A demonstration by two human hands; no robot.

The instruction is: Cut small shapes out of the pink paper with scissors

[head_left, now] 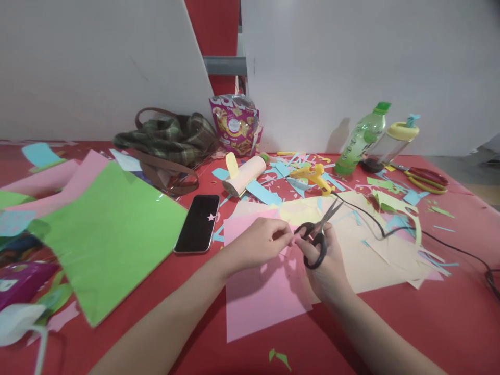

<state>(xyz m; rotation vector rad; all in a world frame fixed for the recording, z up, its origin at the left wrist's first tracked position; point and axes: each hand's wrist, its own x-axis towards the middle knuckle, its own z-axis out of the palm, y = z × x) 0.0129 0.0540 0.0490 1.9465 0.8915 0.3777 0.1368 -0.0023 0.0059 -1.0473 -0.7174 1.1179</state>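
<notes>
Taking the small pink piece of paper [296, 238] as the centre of our clock, we have it right between our two hands, over the pink sheet [253, 307] on the worktop [383, 333]. Our left hand [269, 240] comes in from nine o'clock, its thumb and fingers pinched together at the piece's near-left edge; our right hand [328, 263] meets it from about four o'clock, with the thumb and fingers touching the piece's other side, so that the paper sits at the fingertips of both. The right fingers also grasp the black-handled scissors [320, 250], whose blades point away toward one o'clock, slightly parted and clear of the paper; we cannot tell exactly which fingers pass through the loops. Near nine o'clock lies a phone [195, 229] with a small pink star [211, 217] on its screen, and beyond it the large green sheet [117, 245]. Between ten and eleven we see a cardboard tube [250, 174] with paper wings, and at eleven, farther back, a purple snack bag [236, 125]. The yellow glue gun [312, 176] lies just past twelve, a green bottle [361, 143] stands tilted near one, and red-handled scissors [427, 177] rest between two and three. At six o'clock we find two green scraps [281, 358].
</notes>
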